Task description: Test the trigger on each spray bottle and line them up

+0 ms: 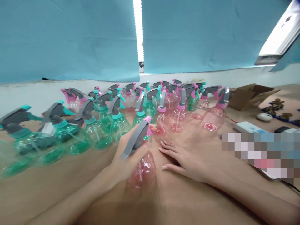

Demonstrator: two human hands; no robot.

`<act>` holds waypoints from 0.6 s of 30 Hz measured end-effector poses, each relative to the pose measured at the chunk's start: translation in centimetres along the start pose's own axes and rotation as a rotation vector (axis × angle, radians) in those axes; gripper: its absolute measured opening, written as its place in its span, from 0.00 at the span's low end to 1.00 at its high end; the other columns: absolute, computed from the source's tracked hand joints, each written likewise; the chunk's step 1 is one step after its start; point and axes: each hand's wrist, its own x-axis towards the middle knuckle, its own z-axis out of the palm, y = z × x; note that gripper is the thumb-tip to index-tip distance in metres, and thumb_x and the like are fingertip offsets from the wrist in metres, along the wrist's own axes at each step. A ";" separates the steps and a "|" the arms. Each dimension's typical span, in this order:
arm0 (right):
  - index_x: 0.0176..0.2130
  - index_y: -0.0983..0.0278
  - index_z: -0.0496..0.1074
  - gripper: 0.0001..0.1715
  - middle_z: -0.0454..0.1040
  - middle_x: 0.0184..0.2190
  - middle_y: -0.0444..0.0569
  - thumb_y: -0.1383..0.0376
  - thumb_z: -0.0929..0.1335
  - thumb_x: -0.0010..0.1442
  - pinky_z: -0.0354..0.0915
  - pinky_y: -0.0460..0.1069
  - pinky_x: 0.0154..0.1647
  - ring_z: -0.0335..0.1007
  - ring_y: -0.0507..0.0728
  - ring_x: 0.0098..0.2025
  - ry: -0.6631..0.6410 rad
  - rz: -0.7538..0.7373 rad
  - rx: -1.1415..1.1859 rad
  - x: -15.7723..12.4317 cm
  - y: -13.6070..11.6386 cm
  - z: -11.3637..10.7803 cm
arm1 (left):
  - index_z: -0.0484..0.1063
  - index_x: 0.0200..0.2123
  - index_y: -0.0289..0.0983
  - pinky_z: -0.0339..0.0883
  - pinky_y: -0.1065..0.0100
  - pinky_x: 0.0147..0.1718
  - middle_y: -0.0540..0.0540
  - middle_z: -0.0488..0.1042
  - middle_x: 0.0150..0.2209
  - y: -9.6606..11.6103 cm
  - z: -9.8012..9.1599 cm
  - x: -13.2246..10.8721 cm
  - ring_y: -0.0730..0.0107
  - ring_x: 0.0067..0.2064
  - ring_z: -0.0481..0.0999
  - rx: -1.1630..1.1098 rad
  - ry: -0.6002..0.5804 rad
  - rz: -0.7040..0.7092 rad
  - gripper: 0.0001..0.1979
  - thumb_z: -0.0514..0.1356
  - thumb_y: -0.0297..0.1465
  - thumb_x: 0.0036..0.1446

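My left hand is wrapped round the neck of a pink spray bottle with a grey and pink trigger head, upright near the table's front middle. Just right of that bottle, my right hand lies palm down on the brown table, fingers spread, holding nothing. Green spray bottles with grey and teal heads stand in rows at the left. Behind my hands and to the right are pink spray bottles with grey and pink heads.
An open cardboard box stands at the back right, near a white computer mouse, a white device and small brass-coloured parts. A pixelated patch covers the right edge. Blue curtains hang behind the table.
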 end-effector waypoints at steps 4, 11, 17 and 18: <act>0.65 0.67 0.60 0.39 0.53 0.68 0.56 0.45 0.62 0.65 0.48 0.62 0.69 0.45 0.65 0.70 0.043 -0.011 0.026 0.0 -0.1 0.0 | 0.67 0.56 0.45 0.68 0.65 0.36 0.49 0.75 0.45 -0.3 0.0 0.0 0.70 0.33 0.72 -0.029 -0.001 0.019 0.23 0.55 0.27 0.57; 0.64 0.69 0.60 0.41 0.53 0.68 0.57 0.44 0.61 0.64 0.48 0.62 0.69 0.46 0.64 0.70 0.045 -0.016 0.024 0.0 0.0 0.2 | 0.69 0.55 0.47 0.69 0.66 0.40 0.48 0.74 0.50 -0.5 0.0 -0.1 0.65 0.43 0.75 -0.049 0.009 0.065 0.22 0.56 0.26 0.58; 0.64 0.64 0.61 0.40 0.56 0.67 0.56 0.44 0.63 0.63 0.48 0.64 0.68 0.47 0.65 0.69 0.069 -0.006 0.060 0.1 0.1 0.3 | 0.70 0.54 0.43 0.69 0.64 0.35 0.49 0.74 0.38 -0.4 0.0 -0.1 0.72 0.28 0.68 -0.034 -0.009 0.050 0.20 0.55 0.28 0.57; 0.64 0.64 0.61 0.40 0.56 0.67 0.56 0.44 0.63 0.63 0.48 0.64 0.68 0.47 0.65 0.69 0.071 -0.008 0.063 0.1 0.1 0.3 | 0.70 0.54 0.42 0.69 0.64 0.35 0.49 0.74 0.38 -0.4 0.0 -0.1 0.72 0.27 0.66 -0.036 -0.009 0.049 0.20 0.55 0.28 0.57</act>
